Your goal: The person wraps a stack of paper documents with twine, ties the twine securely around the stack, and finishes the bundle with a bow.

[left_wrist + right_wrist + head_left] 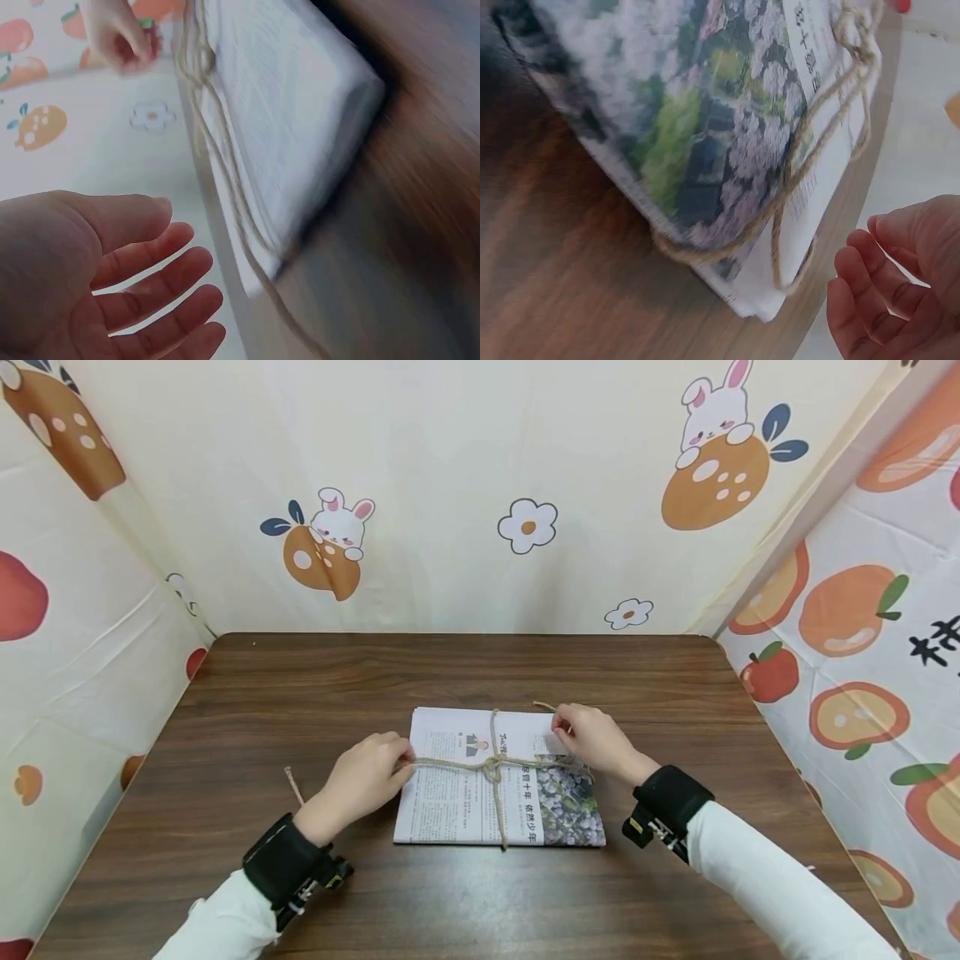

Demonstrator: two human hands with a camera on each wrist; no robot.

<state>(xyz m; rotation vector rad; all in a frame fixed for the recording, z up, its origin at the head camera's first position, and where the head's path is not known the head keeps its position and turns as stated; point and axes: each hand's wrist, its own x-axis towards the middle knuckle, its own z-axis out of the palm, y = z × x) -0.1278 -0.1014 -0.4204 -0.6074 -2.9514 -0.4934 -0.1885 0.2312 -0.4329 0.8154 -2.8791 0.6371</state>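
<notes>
A flat stack of newspapers (450,814) lies on the table, bound crosswise with twine (501,814) that meets in a knot (492,768) near its middle. My left hand (367,781) is at the stack's left edge; in the left wrist view that hand (60,262) has spread, relaxed fingers, apart from the twine (287,315). At the upper right corner is my right hand (596,739). The right wrist view shows this hand (930,315) with loosely bent fingers and nothing visible in them, beside twine loops (780,202) over the flower-photo page.
The brown wooden table (315,685) surrounds the stack. One loose twine end (292,783) sticks up behind the left hand, another twine end (543,705) beyond the right hand. Printed cloth walls (450,460) stand at the back and both sides.
</notes>
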